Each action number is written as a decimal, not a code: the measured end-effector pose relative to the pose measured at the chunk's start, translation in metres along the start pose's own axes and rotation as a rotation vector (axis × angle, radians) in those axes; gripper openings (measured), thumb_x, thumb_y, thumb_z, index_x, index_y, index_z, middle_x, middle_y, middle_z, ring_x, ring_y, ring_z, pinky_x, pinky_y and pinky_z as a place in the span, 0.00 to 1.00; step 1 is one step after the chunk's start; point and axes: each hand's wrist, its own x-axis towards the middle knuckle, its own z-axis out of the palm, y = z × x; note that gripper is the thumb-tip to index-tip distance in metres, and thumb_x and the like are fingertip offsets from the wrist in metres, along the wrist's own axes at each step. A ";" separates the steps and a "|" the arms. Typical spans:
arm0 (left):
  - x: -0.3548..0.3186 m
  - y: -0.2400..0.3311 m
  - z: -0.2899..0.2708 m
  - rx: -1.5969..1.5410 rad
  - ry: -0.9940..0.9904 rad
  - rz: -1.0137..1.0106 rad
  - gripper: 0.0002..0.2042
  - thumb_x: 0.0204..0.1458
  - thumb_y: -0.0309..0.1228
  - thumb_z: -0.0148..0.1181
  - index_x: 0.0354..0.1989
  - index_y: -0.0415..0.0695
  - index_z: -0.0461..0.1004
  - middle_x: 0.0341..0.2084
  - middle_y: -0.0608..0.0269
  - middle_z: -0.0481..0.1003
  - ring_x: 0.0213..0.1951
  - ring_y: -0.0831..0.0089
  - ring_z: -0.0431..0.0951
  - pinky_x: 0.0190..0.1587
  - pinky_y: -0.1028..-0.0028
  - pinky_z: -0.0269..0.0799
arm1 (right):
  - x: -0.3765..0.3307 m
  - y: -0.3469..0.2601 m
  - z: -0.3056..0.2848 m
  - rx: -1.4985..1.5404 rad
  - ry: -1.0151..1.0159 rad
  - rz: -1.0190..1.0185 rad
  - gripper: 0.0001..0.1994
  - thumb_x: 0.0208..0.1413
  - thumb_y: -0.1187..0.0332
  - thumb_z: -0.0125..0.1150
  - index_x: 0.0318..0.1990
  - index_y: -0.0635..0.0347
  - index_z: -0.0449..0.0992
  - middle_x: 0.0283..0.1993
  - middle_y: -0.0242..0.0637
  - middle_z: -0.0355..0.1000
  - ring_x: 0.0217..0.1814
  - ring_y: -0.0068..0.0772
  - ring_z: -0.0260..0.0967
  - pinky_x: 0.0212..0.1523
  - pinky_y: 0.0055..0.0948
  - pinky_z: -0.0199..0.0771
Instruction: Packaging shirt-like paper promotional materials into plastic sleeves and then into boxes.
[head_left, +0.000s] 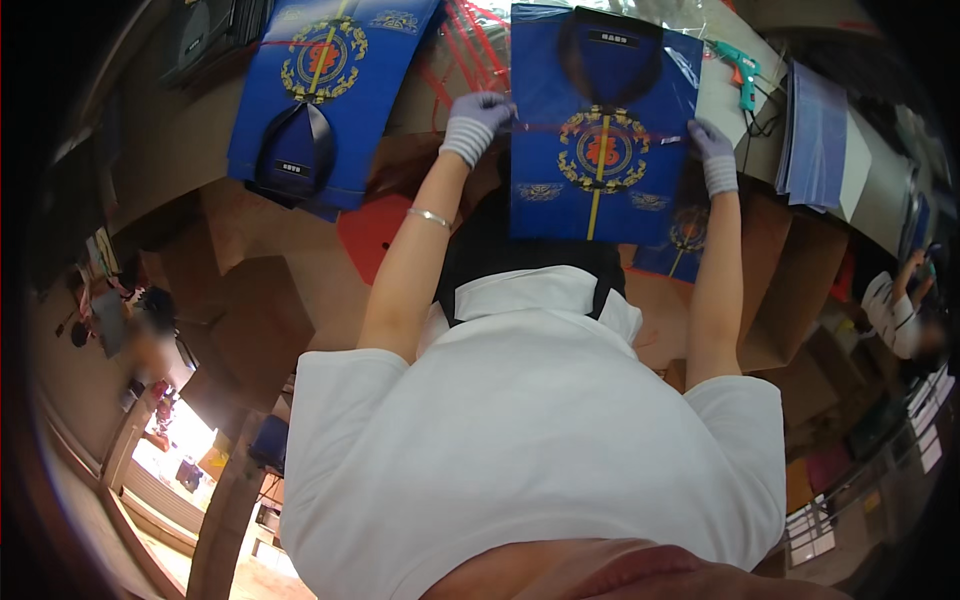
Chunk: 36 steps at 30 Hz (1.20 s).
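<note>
A flat blue paper gift bag (570,205) with a dark ribbon handle, yellow stripe and round gold-and-red emblem lies in front of me, a clear shiny film over it. My left hand (480,112), in a pale glove with a striped cuff, pinches its left edge. On the opposite edge my right hand (711,145), gloved alike, has its fingers closed on the bag's side. A thin red strip (543,127) runs across the bag between the two hands. Part of another blue bag (684,240) shows below, beside my right wrist.
More blue bags (345,120) lie stacked at the left of the table, with red strips (478,50) beside them. At the right are a teal hot glue gun (746,82) and a blue-and-white sheet stack (815,140). Below stand a red stool (372,237) and cardboard boxes (250,330). People work at both sides.
</note>
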 end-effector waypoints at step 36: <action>-0.072 -0.006 -0.043 0.941 -0.248 -0.121 0.13 0.45 0.41 0.58 0.20 0.43 0.77 0.17 0.52 0.73 0.26 0.60 0.76 0.33 0.68 0.70 | -0.052 0.036 -0.167 0.395 0.373 0.329 0.16 0.53 0.58 0.49 0.42 0.60 0.68 0.29 0.41 0.72 0.24 0.35 0.71 0.18 0.28 0.68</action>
